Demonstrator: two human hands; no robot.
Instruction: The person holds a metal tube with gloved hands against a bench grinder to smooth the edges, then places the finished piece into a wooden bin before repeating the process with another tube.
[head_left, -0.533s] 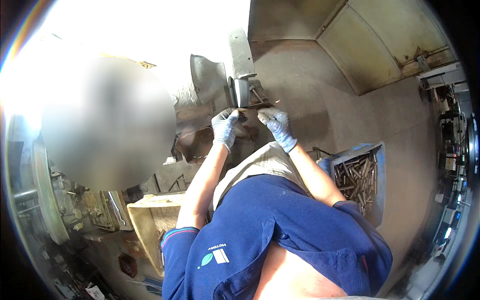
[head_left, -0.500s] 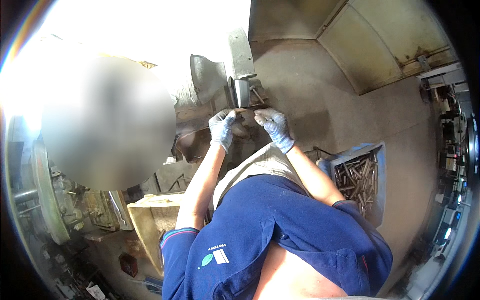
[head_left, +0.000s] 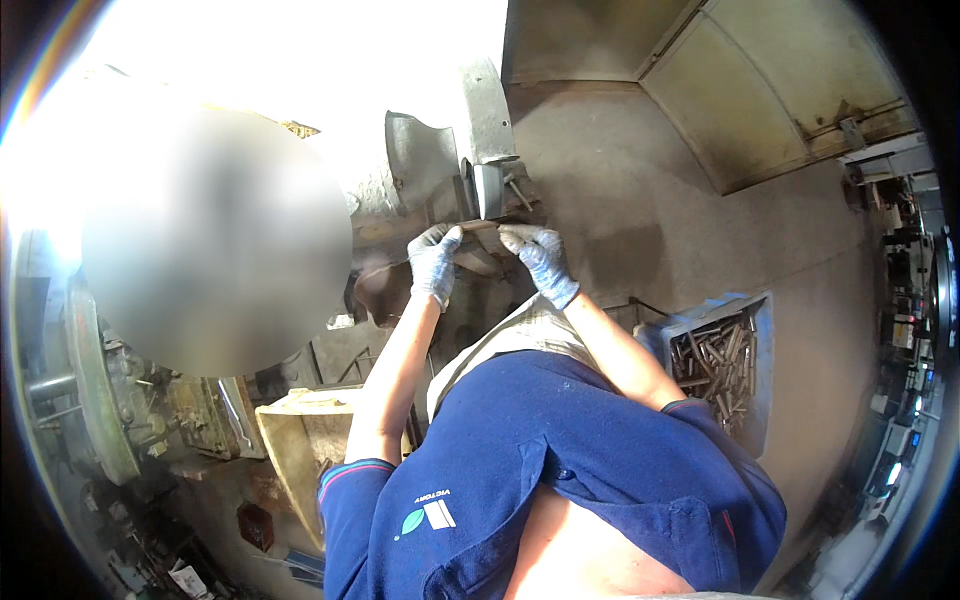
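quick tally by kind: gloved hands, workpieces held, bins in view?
Gloved hands: 2, left hand and right hand
Metal strip held at the machine: 1
Bins: 2, blue crate of metal rods, tan bin
Total: 5

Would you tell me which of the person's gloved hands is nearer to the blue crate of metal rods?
The right hand. It is up at the machine, above and left of the blue crate; the left hand is farther left, beyond the right.
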